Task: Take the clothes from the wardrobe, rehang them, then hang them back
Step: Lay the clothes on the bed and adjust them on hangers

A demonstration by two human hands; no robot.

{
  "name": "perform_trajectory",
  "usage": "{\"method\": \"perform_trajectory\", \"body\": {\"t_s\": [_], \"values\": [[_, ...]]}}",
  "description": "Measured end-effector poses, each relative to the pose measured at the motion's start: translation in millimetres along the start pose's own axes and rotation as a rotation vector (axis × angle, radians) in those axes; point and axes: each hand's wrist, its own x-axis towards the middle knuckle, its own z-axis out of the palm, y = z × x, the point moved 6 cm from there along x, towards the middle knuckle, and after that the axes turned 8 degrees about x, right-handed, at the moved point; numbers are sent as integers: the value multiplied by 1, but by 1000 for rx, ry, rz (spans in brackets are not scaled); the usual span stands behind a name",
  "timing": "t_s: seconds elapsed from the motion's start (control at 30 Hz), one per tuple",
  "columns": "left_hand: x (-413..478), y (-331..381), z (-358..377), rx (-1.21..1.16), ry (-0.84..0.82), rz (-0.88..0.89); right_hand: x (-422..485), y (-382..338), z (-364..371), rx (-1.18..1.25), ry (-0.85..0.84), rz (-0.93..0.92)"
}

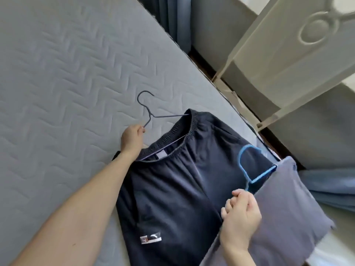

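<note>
Dark navy shorts [172,189] with an elastic waistband lie flat on the grey quilted mattress [57,73]. A thin dark grey hanger [148,110] has one arm pushed into the waistband, its hook pointing up the bed. My left hand [132,141] pinches this hanger's other arm just below the neck. My right hand [240,217] grips the neck of a light blue hanger [247,164], which carries a grey-purple garment [284,208] hanging off the bed's right edge, over the shorts' right side.
A cream wardrobe door [288,45] with a moulded oval stands open at the upper right, next to the bed's edge. Blue curtains [172,22] hang at the top middle. Blue fabric [326,185] lies on the floor at the right.
</note>
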Motion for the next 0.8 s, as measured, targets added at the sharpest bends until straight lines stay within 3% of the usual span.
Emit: {"method": "perform_trajectory", "body": {"t_s": [0.13, 0.3, 0.47, 0.63, 0.8], "values": [[18, -28, 35, 97, 61, 124, 27, 80, 34, -86, -16, -6], [16, -38, 42, 62, 196, 161, 60, 149, 23, -345, -25, -59], [19, -32, 40, 102, 119, 171, 67, 159, 25, -560, -13, -99], [14, -19, 21, 122, -167, 50, 46, 117, 27, -276, -66, 28], [-67, 31, -42, -8, -85, 104, -4, 3, -11, -8, -83, 17]]}}
